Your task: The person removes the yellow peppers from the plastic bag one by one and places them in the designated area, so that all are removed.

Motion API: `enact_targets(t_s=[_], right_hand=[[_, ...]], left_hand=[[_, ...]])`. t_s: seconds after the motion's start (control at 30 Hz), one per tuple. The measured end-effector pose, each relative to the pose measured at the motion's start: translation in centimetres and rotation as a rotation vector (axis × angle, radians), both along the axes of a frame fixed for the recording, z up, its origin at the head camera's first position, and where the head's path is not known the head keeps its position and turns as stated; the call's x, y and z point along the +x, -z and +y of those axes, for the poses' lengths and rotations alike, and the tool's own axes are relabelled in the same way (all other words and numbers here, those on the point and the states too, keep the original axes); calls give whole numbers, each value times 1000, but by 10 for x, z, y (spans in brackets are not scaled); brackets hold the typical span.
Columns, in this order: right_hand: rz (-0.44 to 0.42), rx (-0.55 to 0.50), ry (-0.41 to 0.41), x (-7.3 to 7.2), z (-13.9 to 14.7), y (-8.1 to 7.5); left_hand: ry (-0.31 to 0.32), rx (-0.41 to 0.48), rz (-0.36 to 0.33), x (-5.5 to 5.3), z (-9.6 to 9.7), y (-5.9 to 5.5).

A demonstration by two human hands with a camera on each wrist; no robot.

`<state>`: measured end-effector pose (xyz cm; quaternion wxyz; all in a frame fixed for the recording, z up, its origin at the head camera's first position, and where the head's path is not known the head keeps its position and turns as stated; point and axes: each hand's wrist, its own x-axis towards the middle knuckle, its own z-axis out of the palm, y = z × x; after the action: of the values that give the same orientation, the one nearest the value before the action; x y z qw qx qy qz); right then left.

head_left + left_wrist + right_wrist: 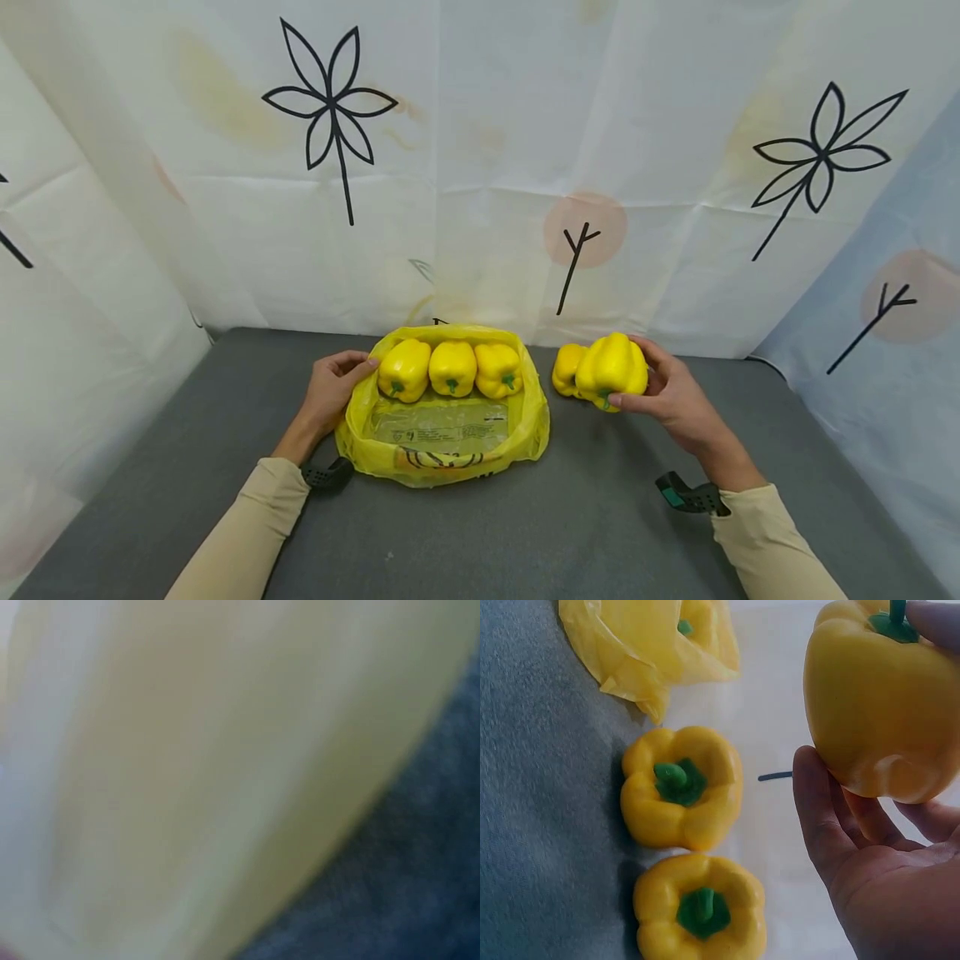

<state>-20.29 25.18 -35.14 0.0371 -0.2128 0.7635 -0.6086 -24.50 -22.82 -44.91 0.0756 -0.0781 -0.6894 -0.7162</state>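
Note:
A yellow plastic bag (442, 462) stands with its mouth spread wide, and three yellow bell peppers (453, 369) sit in a row along its far side. My left hand (335, 387) grips the bag's left rim, thumb over the edge. Blurred yellow plastic (187, 787) fills most of the left wrist view. My right hand (678, 404) holds another yellow bell pepper (611, 367) to the right of the bag, thumb by its green stem. In the right wrist view two more peppers, a nearer-bag one (724, 787) and its neighbour (656, 900), stand side by side on the table.
The grey table (585, 517) ends at a pale cloth backdrop (487, 150) with flower drawings, close behind the bag and peppers. Cloth also hangs at both sides. Dark bands circle both wrists.

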Motion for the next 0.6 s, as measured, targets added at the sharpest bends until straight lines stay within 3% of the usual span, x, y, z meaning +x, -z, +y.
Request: enact_targets(t_s=[0.6], right_hand=[[18, 10, -32, -4, 34, 0]], left_hand=[[-10, -22, -14, 0, 1, -2]])
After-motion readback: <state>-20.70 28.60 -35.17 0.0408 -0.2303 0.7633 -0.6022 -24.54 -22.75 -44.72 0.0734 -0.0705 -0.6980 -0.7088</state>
